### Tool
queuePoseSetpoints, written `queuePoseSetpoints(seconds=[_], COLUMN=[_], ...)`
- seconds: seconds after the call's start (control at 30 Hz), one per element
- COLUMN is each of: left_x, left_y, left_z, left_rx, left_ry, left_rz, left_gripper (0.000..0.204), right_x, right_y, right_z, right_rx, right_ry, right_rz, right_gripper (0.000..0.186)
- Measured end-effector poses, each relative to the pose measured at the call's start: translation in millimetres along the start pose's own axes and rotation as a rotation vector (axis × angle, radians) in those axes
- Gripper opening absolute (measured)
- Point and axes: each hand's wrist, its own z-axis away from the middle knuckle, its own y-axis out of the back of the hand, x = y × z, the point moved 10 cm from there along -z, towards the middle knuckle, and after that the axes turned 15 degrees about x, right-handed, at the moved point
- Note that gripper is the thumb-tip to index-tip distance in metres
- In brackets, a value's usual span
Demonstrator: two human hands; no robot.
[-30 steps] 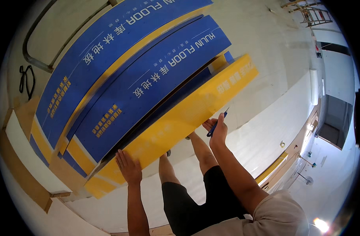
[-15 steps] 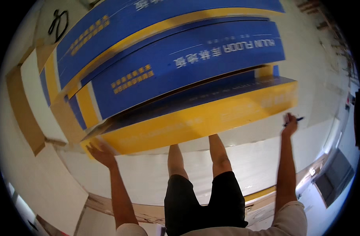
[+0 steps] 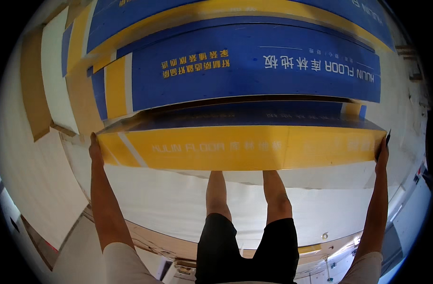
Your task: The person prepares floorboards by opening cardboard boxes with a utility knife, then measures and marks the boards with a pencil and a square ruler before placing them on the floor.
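Note:
A long yellow and blue cardboard box [image 3: 216, 149] stretches across in front of my legs, its yellow side facing me. My left hand [image 3: 96, 150] grips the left end of this box. At the opposite end, my right hand [image 3: 382, 156] has hold of the box too, its fingers partly hidden by the corner. A thin dark object like a pen [image 3: 388, 137] sticks up from the right hand. Just beyond lies a second blue box [image 3: 245, 68] with a yellow end band and pale lettering, right behind the one between my hands.
Another blue and yellow box [image 3: 178, 14] lies farther off. Brown cardboard [image 3: 35, 85] and a white panel [image 3: 58, 71] are on the floor at the left. Pale sheeting [image 3: 178, 203] covers the floor around my legs.
My right hand has come in to the right end of the nearest box, which it was apart from before. My left hand has shifted outward round the left end. The box now lies more level in view.

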Motion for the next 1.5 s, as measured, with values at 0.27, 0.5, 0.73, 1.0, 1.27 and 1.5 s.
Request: queuePoseSetpoints(seconds=[0.27, 0.5, 0.73, 1.0, 1.27, 1.5], left_x=[-74, -169, -122, -77, 11, 17], left_y=[53, 79, 53, 43, -50, -19], left_z=[44, 89, 87, 22, -30, -100], left_rx=[0.119, 0.215, 0.172, 0.085, -0.055, -0.219], left_ry=[0.095, 0.172, 0.067, -0.037, -0.484, -0.633], left_rz=[-0.149, -0.132, -0.439, -0.494, -1.057, -1.215], left_gripper=[0.082, 0.083, 0.093, 0.085, 0.081, 0.069], right_x=[-8, -53, -38, 30, -35, -122], right_y=[-3, -18, 16, 47, 52, -42], right_z=[-28, -63, -30, 42, -37, 6], right_rx=[0.097, 0.075, 0.169, 0.215, 0.217, 0.144], right_ry=[0.070, 0.136, 0.042, -0.174, 0.030, 0.032], right_rz=[0.093, 0.169, 0.255, 0.407, 0.742, 0.388], right_gripper=[0.085, 0.082, 0.085, 0.078, 0.085, 0.069])
